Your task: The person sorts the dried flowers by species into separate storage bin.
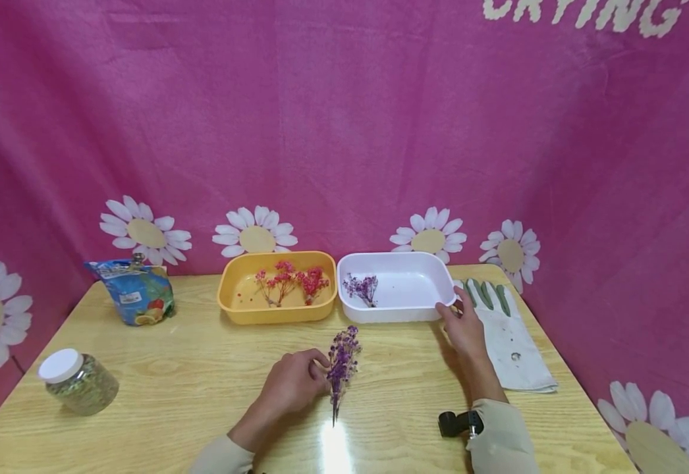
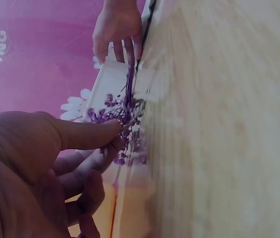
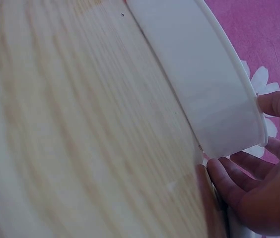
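My left hand [image 1: 297,382] pinches a sprig of purple dried flowers [image 1: 343,359] between thumb and index finger, above the table's middle. In the left wrist view, the thumb and index fingertip meet at the purple blooms, and the other fingers are loosely bent. My right hand [image 1: 464,322] grips the near right corner of a white plastic basin [image 1: 400,315]. Its thumb lies on the rim and its fingers are against the outer wall, as the right wrist view shows. Inside the white basin, at its left, lies a smaller purple dried flower bunch [image 1: 363,288].
A yellow basin [image 1: 273,316] with pink-red dried flowers [image 1: 285,280] adjoins the white one. At the left are a blue pouch [image 1: 134,293] and a white-lidded jar [image 1: 83,388]. White gloves [image 1: 513,342] with green fingertips lie at the right. A pink curtain [image 1: 344,131] hangs behind the table.
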Demonstrator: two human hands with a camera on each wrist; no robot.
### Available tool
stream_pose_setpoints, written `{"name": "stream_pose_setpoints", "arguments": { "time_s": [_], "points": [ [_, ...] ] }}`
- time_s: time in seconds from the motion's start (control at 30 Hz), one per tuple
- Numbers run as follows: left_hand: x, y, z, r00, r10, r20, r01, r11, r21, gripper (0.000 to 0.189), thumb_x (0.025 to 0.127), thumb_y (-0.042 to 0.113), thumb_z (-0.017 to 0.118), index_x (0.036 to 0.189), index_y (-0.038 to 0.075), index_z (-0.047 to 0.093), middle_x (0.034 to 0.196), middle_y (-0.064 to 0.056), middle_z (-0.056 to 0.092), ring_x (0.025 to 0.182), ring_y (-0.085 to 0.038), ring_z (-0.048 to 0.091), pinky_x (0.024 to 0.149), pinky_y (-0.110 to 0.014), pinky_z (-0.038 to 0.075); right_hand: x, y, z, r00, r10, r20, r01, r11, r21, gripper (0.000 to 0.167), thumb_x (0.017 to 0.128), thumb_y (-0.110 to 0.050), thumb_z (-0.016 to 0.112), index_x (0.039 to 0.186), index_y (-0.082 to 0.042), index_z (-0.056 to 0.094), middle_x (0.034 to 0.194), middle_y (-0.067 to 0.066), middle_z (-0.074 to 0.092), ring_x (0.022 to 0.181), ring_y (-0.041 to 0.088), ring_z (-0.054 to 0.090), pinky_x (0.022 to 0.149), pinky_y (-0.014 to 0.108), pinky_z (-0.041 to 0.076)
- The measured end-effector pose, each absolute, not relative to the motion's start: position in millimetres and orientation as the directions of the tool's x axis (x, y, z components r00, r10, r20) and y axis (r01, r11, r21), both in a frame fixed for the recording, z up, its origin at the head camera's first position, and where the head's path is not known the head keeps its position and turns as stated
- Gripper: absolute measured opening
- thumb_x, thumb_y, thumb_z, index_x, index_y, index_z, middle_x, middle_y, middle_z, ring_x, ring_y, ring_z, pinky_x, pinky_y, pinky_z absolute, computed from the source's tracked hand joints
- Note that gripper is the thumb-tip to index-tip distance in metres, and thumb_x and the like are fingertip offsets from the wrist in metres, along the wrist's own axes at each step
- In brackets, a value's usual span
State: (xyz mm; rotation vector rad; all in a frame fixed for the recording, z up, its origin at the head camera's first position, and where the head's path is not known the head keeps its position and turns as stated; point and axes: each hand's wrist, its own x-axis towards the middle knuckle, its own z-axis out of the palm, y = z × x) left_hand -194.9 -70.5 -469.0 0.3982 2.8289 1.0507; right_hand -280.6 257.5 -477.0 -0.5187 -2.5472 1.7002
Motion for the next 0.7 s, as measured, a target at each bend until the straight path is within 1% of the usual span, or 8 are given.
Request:
{"name": "stream_pose_setpoints", "arguments": {
  "time_s": [0.2,0.33,0.5,0.7],
  "points": [
    [-199.6,-74.0,-467.4,-0.965,0.264,-0.007,0.173,0.651,0.739,0.025,0.074,0.016,0.082,0.094,0.012,0.068,0.068,0.008,0.069,0.058,-0.004,0.059,0.064,-0.026,0.049,-281.2,258.4,-479.8,-0.949,0.292,-0.116,0.222,0.363,-0.905,0.067,0.099,-0.034,0.051,0.156,-0.023,0.017,0.156,0.018,0.032,0.138,0.034,0.041,0.100,0.043,0.047],
    [-200.9,-75.2,-467.7,-0.968,0.248,-0.024,0.142,0.627,0.766,0.020,0.075,0.017,0.081,0.091,0.012,0.071,0.069,0.006,0.070,0.058,-0.006,0.060,0.063,-0.025,0.049,-281.4,258.4,-480.3,-0.950,0.289,-0.116,0.220,0.360,-0.907,0.068,0.099,-0.035,0.051,0.156,-0.024,0.017,0.156,0.018,0.031,0.138,0.034,0.040,0.101,0.044,0.046],
    [-202.0,-74.9,-466.1,-0.976,0.213,-0.040,0.098,0.599,0.795,0.018,0.079,0.019,0.079,0.093,0.010,0.073,0.074,0.002,0.071,0.064,-0.010,0.062,0.061,-0.025,0.048,-281.5,258.0,-480.2,-0.949,0.292,-0.120,0.226,0.362,-0.905,0.068,0.099,-0.035,0.051,0.156,-0.024,0.016,0.156,0.019,0.031,0.138,0.034,0.040,0.102,0.044,0.046],
    [-203.9,-74.6,-461.2,-0.985,0.168,-0.048,0.055,0.554,0.831,0.018,0.082,0.016,0.076,0.097,0.008,0.073,0.078,0.001,0.070,0.068,-0.013,0.063,0.059,-0.025,0.049,-281.9,258.1,-479.9,-0.948,0.294,-0.120,0.228,0.368,-0.901,0.068,0.099,-0.034,0.051,0.156,-0.023,0.016,0.155,0.019,0.032,0.138,0.034,0.041,0.101,0.043,0.046]
  ]
}}
